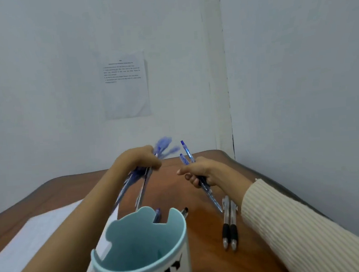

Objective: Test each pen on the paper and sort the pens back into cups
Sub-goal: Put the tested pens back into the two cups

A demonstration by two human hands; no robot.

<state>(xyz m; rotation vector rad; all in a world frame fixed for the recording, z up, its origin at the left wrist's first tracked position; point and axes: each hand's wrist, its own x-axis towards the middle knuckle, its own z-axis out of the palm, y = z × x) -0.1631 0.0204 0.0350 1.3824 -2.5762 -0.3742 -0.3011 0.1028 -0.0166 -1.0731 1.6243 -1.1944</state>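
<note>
A blurred bunch of blue pens [144, 174] is gripped by the left hand [140, 158] above the light-blue cup [141, 254]. Two more blue pens [190, 156] are clasped in the right hand [201, 173], the hands held apart. Two black-grip pens [229, 227] lie on the brown table [207, 263], right of the cup; white paper [32, 246] lies left
</note>
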